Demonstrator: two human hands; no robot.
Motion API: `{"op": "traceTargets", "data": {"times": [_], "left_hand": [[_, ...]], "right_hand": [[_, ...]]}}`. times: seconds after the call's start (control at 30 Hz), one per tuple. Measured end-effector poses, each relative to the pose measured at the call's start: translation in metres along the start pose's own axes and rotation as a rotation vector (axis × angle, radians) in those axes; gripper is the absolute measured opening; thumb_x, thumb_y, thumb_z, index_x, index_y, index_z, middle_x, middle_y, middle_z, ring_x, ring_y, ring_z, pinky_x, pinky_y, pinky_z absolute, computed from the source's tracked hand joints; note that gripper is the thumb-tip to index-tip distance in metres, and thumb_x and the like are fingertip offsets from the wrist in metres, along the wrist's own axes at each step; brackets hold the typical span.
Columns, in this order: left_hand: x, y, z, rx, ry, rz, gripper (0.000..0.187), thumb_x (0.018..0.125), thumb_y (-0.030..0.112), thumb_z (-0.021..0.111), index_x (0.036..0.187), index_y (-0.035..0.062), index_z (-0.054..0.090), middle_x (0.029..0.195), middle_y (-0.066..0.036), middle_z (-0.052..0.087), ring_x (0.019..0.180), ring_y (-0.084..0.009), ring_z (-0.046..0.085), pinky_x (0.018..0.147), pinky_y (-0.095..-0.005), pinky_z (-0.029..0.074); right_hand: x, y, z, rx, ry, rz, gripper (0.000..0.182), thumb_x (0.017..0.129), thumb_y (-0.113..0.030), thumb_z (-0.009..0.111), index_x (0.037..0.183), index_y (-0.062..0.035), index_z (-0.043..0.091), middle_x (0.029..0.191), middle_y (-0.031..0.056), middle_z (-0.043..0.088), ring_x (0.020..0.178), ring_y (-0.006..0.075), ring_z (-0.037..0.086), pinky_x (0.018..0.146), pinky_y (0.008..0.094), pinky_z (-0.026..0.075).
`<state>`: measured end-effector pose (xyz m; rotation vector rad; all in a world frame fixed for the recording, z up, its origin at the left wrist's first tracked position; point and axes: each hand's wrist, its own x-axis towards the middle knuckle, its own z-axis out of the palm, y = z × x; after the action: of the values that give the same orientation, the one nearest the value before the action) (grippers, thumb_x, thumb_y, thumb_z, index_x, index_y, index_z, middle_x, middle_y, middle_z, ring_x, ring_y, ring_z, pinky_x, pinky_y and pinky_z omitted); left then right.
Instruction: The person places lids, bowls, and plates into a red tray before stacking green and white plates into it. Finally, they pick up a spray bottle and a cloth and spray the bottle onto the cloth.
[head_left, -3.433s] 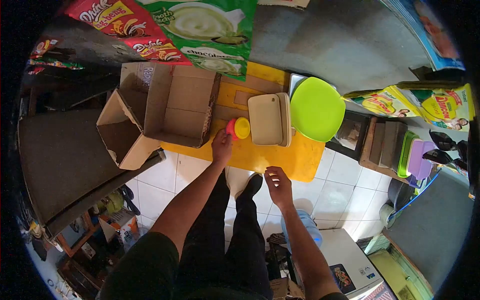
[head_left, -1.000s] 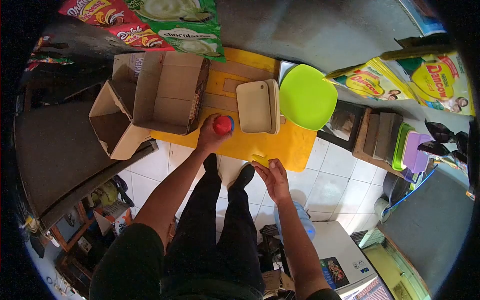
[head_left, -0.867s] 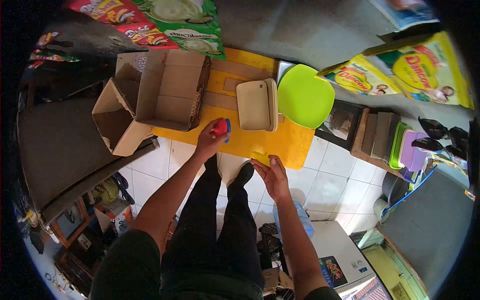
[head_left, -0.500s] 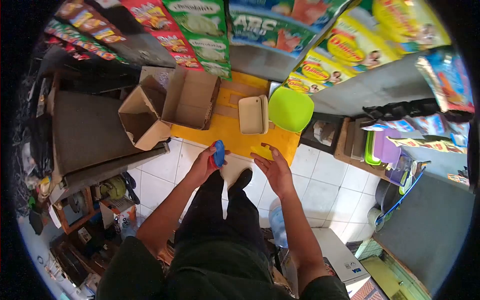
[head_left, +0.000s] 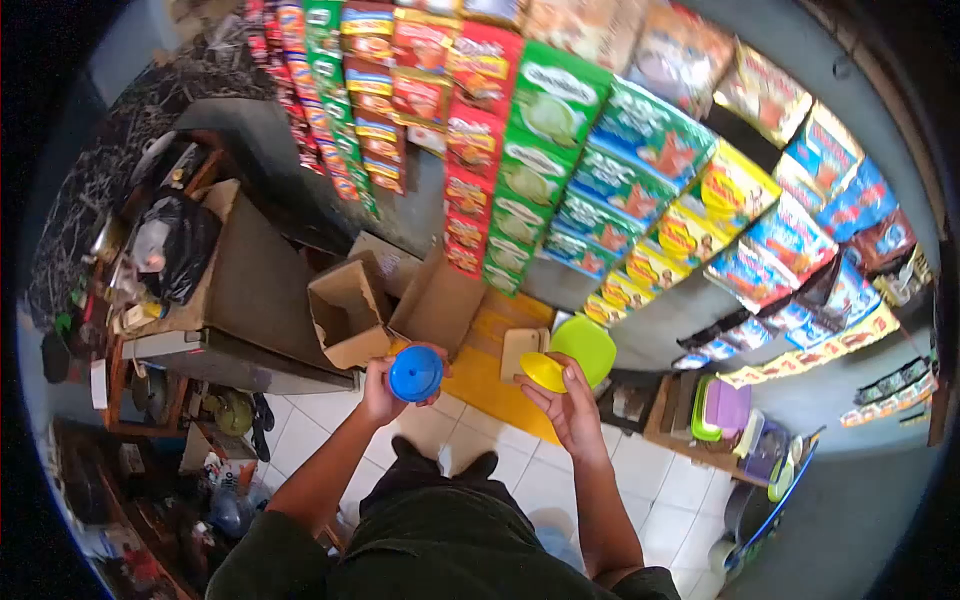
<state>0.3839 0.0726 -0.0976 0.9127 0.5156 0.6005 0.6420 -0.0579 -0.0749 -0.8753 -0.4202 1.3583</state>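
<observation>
In my left hand (head_left: 379,397) is a round blue lid (head_left: 416,373), its top turned up toward the camera and my fingers around its edge. My right hand (head_left: 573,405) holds a yellow round lid (head_left: 543,372) by its rim, tilted, between thumb and fingers. Both hands are raised over the yellow table (head_left: 490,385) and the tiled floor. Beyond my right hand a green square container (head_left: 584,350) and a beige container (head_left: 522,348) rest on the table.
Open cardboard boxes (head_left: 349,310) stand at the table's left, beside a dark cabinet (head_left: 265,290). Strips of sachets (head_left: 550,110) hang from above ahead. On the right, a shelf (head_left: 660,425) holds green and purple plastic containers (head_left: 727,405).
The view has tilted upward, showing more hanging sachets. Both hands are raised higher, and the blue and yellow lids now face the camera more fully.
</observation>
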Motion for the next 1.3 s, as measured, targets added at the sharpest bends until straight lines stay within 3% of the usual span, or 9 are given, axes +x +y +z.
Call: {"op": "traceTargets", "data": {"times": [0.17, 0.23, 0.4, 0.5, 0.63, 0.77, 1.17, 1.23, 1.3], "left_hand": [[-0.034, 0.056, -0.026, -0.028, -0.038, 0.119, 0.068, 0.087, 0.057, 0.028, 0.117, 0.0007, 0.05, 0.097, -0.017, 0.062, 0.064, -0.0217, 0.058, 0.051, -0.0295, 0.043], [-0.05, 0.072, -0.037, -0.017, 0.058, 0.147, 0.067, 0.09, 0.06, 0.033, 0.12, 0.0025, 0.049, 0.1, -0.013, 0.062, 0.066, -0.0199, 0.06, 0.058, -0.0291, 0.049], [-0.091, 0.131, -0.056, 0.058, 0.142, 0.36, 0.057, 0.09, 0.05, 0.048, 0.122, 0.0033, 0.049, 0.107, -0.017, 0.061, 0.078, -0.0189, 0.063, 0.052, -0.0261, 0.049], [-0.117, 0.147, -0.08, 0.088, 0.228, 0.45, 0.058, 0.09, 0.051, 0.047, 0.121, 0.0018, 0.049, 0.107, -0.019, 0.061, 0.075, -0.0184, 0.062, 0.054, -0.0265, 0.049], [-0.15, 0.156, -0.112, 0.08, 0.192, 0.536, 0.059, 0.092, 0.056, 0.041, 0.111, 0.0013, 0.051, 0.097, -0.016, 0.06, 0.066, -0.016, 0.059, 0.043, -0.0222, 0.043], [-0.169, 0.163, -0.122, 0.164, 0.401, 0.565, 0.06, 0.093, 0.059, 0.035, 0.099, 0.0021, 0.052, 0.086, -0.016, 0.058, 0.057, -0.0155, 0.055, 0.036, -0.021, 0.037], [-0.18, 0.143, -0.077, 0.205, 0.794, 0.731, 0.051, 0.095, 0.048, 0.042, 0.101, -0.0007, 0.055, 0.085, -0.011, 0.059, 0.054, -0.0093, 0.049, 0.04, -0.0193, 0.035], [-0.18, 0.132, -0.071, 0.184, 0.856, 0.757, 0.053, 0.095, 0.05, 0.041, 0.104, 0.0002, 0.055, 0.088, -0.011, 0.06, 0.055, -0.0095, 0.05, 0.041, -0.0197, 0.036], [-0.178, 0.123, -0.062, 0.162, 0.963, 0.845, 0.056, 0.095, 0.053, 0.04, 0.108, 0.0005, 0.053, 0.09, -0.011, 0.06, 0.057, -0.0101, 0.051, 0.042, -0.0201, 0.037]], "right_hand": [[0.028, 0.005, 0.059, -0.022, -0.164, 0.048, 0.038, 0.099, -0.03, 0.048, 0.128, -0.0048, 0.043, 0.127, 0.0215, 0.054, 0.114, 0.0371, 0.058, 0.097, 0.0392, 0.048], [0.039, 0.013, 0.085, -0.03, -0.245, 0.037, 0.036, 0.1, -0.029, 0.047, 0.126, -0.0054, 0.043, 0.126, 0.0219, 0.054, 0.113, 0.037, 0.059, 0.096, 0.0395, 0.049], [0.057, 0.03, 0.168, -0.128, -0.369, 0.029, 0.037, 0.099, -0.032, 0.046, 0.123, -0.0034, 0.042, 0.125, 0.0223, 0.055, 0.11, 0.0414, 0.059, 0.096, 0.0454, 0.049], [0.067, 0.045, 0.208, -0.161, -0.45, 0.038, 0.037, 0.099, -0.032, 0.046, 0.122, -0.0031, 0.042, 0.124, 0.0226, 0.055, 0.109, 0.0417, 0.06, 0.096, 0.0466, 0.049], [0.087, 0.07, 0.246, -0.17, -0.528, 0.098, 0.036, 0.099, -0.031, 0.046, 0.122, -0.0029, 0.042, 0.123, 0.0229, 0.056, 0.108, 0.0419, 0.06, 0.096, 0.0473, 0.048], [0.104, 0.083, 0.268, -0.17, -0.644, 0.18, 0.034, 0.1, -0.03, 0.046, 0.121, -0.0042, 0.041, 0.123, 0.02, 0.056, 0.108, 0.0364, 0.061, 0.096, 0.0428, 0.049], [0.171, 0.091, 0.296, -0.234, -0.979, 0.408, 0.037, 0.1, -0.037, 0.041, 0.119, -0.0057, 0.043, 0.126, 0.0259, 0.054, 0.108, 0.0424, 0.06, 0.096, 0.0521, 0.047], [0.176, 0.095, 0.3, -0.172, -1.013, 0.471, 0.034, 0.1, -0.031, 0.043, 0.119, -0.0027, 0.043, 0.12, 0.0196, 0.057, 0.106, 0.0391, 0.061, 0.096, 0.0495, 0.048], [0.18, 0.101, 0.302, -0.179, -1.05, 0.537, 0.034, 0.099, -0.031, 0.043, 0.119, -0.0033, 0.043, 0.12, 0.0189, 0.057, 0.106, 0.0387, 0.061, 0.096, 0.0495, 0.047]]}}
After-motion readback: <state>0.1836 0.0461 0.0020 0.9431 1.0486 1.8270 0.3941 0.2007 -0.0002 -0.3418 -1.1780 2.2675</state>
